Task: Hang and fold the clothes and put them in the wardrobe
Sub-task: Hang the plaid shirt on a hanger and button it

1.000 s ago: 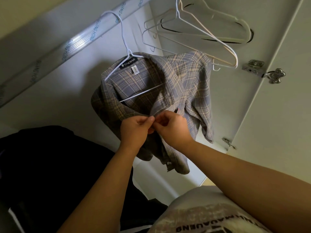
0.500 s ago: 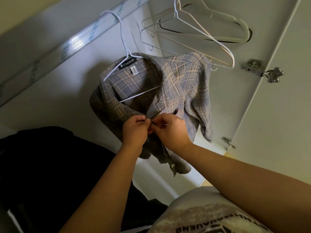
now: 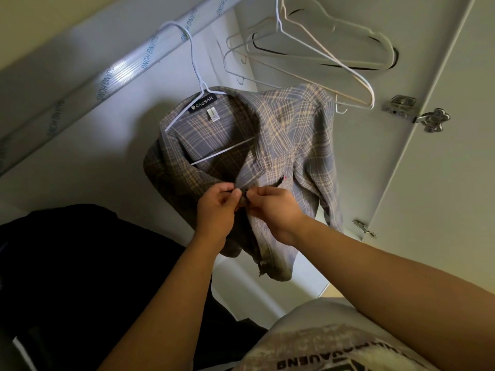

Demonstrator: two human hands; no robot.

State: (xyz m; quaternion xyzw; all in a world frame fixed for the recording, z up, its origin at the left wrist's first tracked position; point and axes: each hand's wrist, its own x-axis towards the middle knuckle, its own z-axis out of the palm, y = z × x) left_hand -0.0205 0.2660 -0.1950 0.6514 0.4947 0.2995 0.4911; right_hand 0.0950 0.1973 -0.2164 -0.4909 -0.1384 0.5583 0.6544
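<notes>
I observe a grey-and-tan plaid button-front shirt (image 3: pixel 294 135) hanging inside the wardrobe on a white wire hanger (image 3: pixel 201 87). The hanger's hook is over a silver metal rail wrapped in printed film (image 3: pixel 128 68). The shirt's collar is spread open, showing a dark neck label reading CAESAR (image 3: pixel 202 105) and the hanger's lower bar across the inside of the back.

My left hand (image 3: pixel 217 210) and right hand (image 3: pixel 273 210) meet at the shirt's front opening, below the collar. Each hand has thumb and forefinger pinched on the fabric edge, fingertips nearly touching. Something small and dark sits between them; I cannot tell whether it is a button or a fold of cloth. The remaining fingers of both hands are curled.

Several bare wire hangers (image 3: pixel 324 53) hang on the same rail, to the right of the shirt and just beside its shoulder. The white wardrobe door (image 3: pixel 442 183) stands open on the right, with a metal hinge (image 3: pixel 417 116) at its edge. A pile of dark clothing (image 3: pixel 67 263) lies low on the left. A pale printed T-shirt (image 3: pixel 321 344) on my torso shows at the bottom edge
</notes>
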